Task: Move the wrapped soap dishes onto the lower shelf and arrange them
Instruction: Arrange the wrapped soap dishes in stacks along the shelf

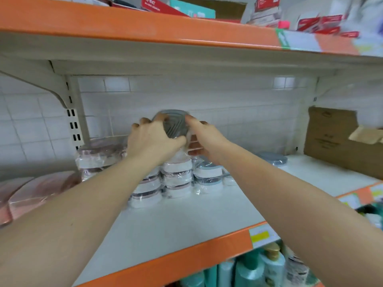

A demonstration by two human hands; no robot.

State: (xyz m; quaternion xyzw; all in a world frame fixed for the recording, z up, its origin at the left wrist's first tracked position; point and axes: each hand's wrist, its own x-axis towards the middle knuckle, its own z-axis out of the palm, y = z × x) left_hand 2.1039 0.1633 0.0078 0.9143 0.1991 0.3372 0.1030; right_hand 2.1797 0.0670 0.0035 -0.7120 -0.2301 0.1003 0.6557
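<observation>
both hands at the far middle of the white shelf (207,214). left hand (153,139) and right hand (204,135) are each curled around a side of a grey wrapped soap dish (175,125), held tilted on edge above the stacks of wrapped soap dishes (176,179). risk, as judged: the film wrap looks slick, so the dish could slip; setting it down off-centre could topple the narrow stacks beneath, which stand close together; blur hides the exact contact.
</observation>
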